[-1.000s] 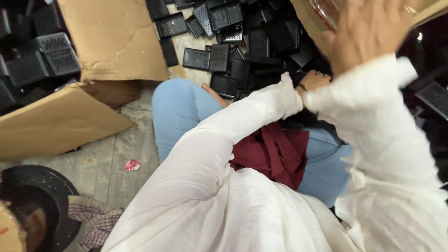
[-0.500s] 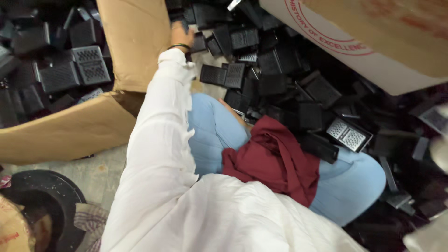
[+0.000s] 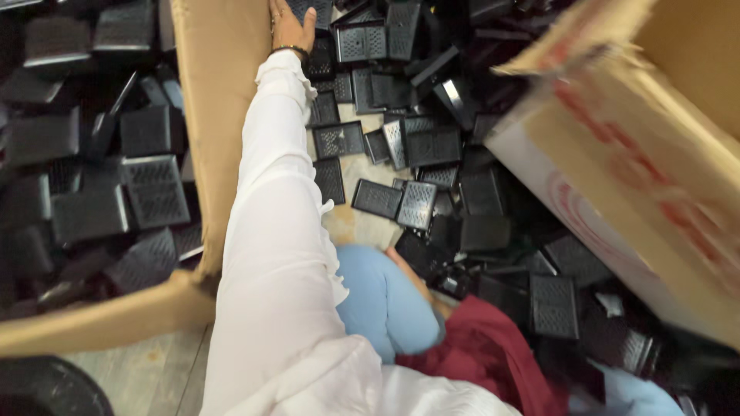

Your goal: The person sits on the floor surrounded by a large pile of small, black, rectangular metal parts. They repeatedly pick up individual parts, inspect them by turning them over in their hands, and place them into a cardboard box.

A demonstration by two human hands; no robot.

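Head view. The person's left hand (image 3: 290,25) is stretched far forward on a white-sleeved arm (image 3: 271,223), a dark band at the wrist. It rests at the right edge of the cardboard flap (image 3: 212,115) belonging to an open box (image 3: 92,323). The fingers run out of the top of the frame, so I cannot tell how far they are curled or whether they grip the flap or merely lie against it.

That box is filled with black grille-faced plastic parts (image 3: 154,189), stacked loosely against its inner wall.

Right of the arm, more of the same black parts (image 3: 416,204) lie scattered over the floor (image 3: 354,223), some face up, some tilted on others (a dense heap towards the far edge).

A second cardboard box (image 3: 640,177), with red printing, is tipped at the right side, blurred.

Near the bottom edge: a knee in light blue (image 3: 381,304), and a dark red cloth (image 3: 493,358) just beside it.

The right hand is out of view.
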